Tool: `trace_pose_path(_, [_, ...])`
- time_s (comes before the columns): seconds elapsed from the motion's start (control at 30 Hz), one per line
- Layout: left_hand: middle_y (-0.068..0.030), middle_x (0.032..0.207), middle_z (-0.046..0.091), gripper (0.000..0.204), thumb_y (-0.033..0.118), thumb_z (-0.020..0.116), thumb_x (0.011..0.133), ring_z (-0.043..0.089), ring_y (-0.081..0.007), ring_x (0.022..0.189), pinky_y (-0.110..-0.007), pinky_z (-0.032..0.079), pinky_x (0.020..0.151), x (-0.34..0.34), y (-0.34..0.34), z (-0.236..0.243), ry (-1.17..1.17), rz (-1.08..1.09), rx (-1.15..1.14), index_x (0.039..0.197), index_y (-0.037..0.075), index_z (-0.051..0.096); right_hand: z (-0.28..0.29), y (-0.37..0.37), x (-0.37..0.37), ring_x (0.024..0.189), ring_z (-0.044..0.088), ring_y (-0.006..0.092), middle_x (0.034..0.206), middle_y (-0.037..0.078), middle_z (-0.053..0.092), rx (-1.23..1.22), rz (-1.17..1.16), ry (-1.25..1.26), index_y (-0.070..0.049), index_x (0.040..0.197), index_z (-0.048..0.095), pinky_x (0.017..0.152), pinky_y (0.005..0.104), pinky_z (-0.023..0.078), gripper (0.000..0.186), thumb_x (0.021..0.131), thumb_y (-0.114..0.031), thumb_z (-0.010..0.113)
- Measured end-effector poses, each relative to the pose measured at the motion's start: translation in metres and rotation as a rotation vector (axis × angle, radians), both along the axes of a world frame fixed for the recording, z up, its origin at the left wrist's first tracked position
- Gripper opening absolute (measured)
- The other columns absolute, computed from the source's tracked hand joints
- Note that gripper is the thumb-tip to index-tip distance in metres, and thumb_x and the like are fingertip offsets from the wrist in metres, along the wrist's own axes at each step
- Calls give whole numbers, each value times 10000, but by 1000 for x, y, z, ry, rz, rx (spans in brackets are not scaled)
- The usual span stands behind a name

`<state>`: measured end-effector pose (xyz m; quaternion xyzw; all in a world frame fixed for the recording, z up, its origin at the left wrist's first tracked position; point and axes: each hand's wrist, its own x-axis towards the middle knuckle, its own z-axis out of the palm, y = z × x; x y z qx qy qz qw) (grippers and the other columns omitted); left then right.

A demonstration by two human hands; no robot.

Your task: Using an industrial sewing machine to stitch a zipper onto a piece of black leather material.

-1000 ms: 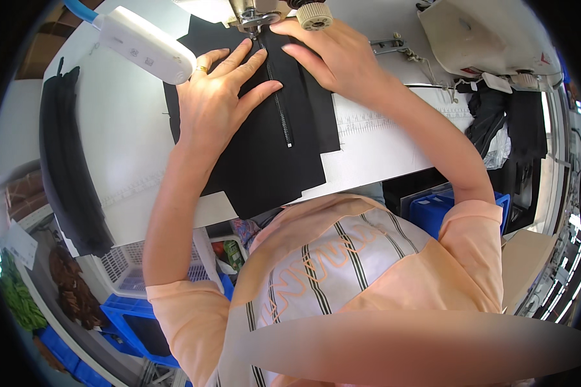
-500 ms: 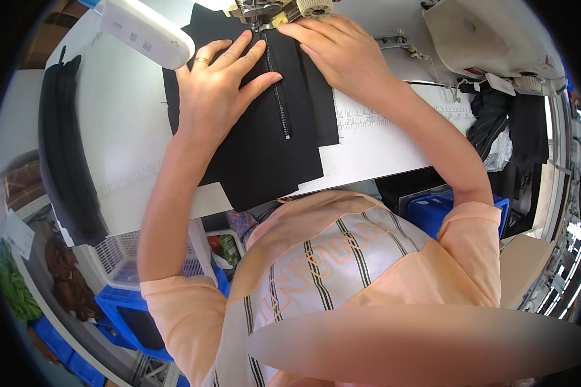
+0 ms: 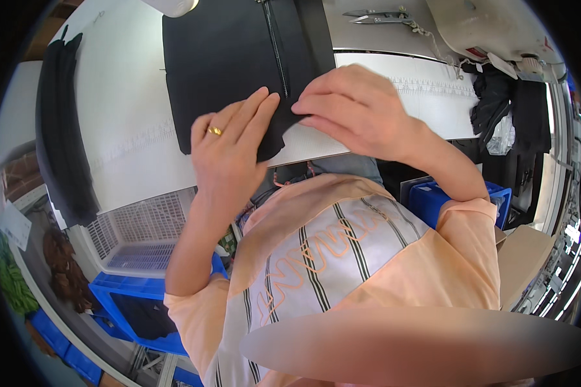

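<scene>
A black fabric panel (image 3: pixel 219 71) with a metal-toothed zipper (image 3: pixel 275 48) running down it lies on the white sewing table. My left hand (image 3: pixel 229 132), wearing a ring, rests near the panel's front edge, fingers stretched over the cloth and the thumb mostly hidden. Just right of the zipper's lower end, my right hand (image 3: pixel 355 109) is closed, pinching the panel's front right corner between thumb and fingers. That corner is lifted and bent off the tabletop. Only a sliver of metal machine part shows at the top edge, above the zipper.
Scissors (image 3: pixel 377 17) tied to a cord lie at the back right, beside a pale machine housing (image 3: pixel 497 32). Dark folded cloth (image 3: pixel 61 129) hangs over the table's left side. Below are a white basket (image 3: pixel 148 226) and blue crates (image 3: pixel 129 300). More black cloth (image 3: pixel 490 103) sits right.
Both hands have come from the machine at the top toward me. The right hand now pinches the panel's front corner and lifts it. The scissors are now uncovered, and the view has shifted.
</scene>
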<state>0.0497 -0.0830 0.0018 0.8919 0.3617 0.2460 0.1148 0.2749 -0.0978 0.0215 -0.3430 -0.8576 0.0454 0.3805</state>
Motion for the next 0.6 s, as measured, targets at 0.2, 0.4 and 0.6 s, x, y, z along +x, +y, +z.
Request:
trace_pose_path(0.2, [-19,823,700,129,140,697,852,634,-193,772,-398,409,906,1,25,31,-169,48,-31,977,112,715,1,-17,6,734,644,232,861,66,643,55,-23,-39,-58,863,661,589,321,517,208,709,-126,784])
trace_pose_path(0.4, [-32,802,692,112,146,695,857,631,-218,752,-427,402,959,-1,36,53,-178,39,28,961,111,718,-28,-4,-17,796,636,258,972,87,648,-34,-71,-96,-2,1009,638,672,336,538,313,714,-10,741])
trace_pose_path(0.6, [-42,785,686,104,145,701,848,637,-229,755,-441,405,956,-4,39,54,-164,35,46,943,110,722,-30,1,-17,788,623,227,952,85,645,8,-86,-135,-4,916,642,649,316,556,198,721,-33,661])
